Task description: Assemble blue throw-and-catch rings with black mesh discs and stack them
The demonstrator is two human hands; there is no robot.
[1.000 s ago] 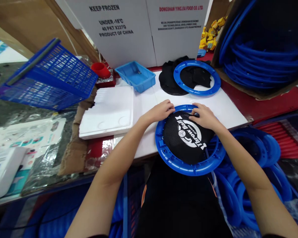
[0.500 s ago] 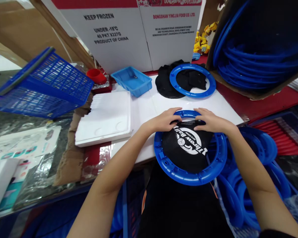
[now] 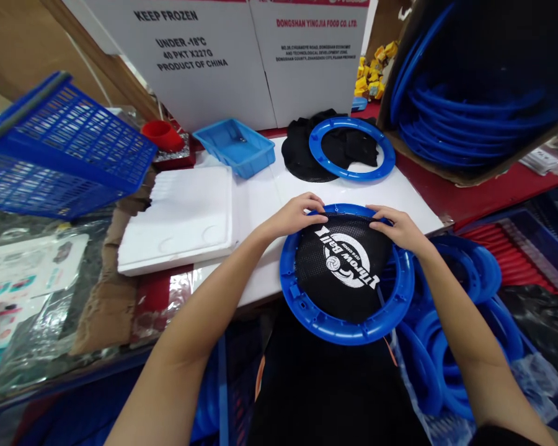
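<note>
At the tabletop's near edge, my left hand (image 3: 297, 215) and right hand (image 3: 398, 226) each grip-pinch the black mesh (image 3: 341, 263) onto the blue ring (image 3: 307, 310)

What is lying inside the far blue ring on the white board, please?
Black mesh cloth fills part of the far ring; white board shows through the rest. More mesh extends left beneath the rim; how much is covered is unclear.

Crowded packing bench, walled by cartons

Beyond the fingers (image 3: 312, 199), white cartons (image 3: 242, 56) close off the white tabletop (image 3: 395, 195); left of them a foam tray (image 3: 186, 217) lies under a tilted blue basket (image 3: 60, 155).
</note>
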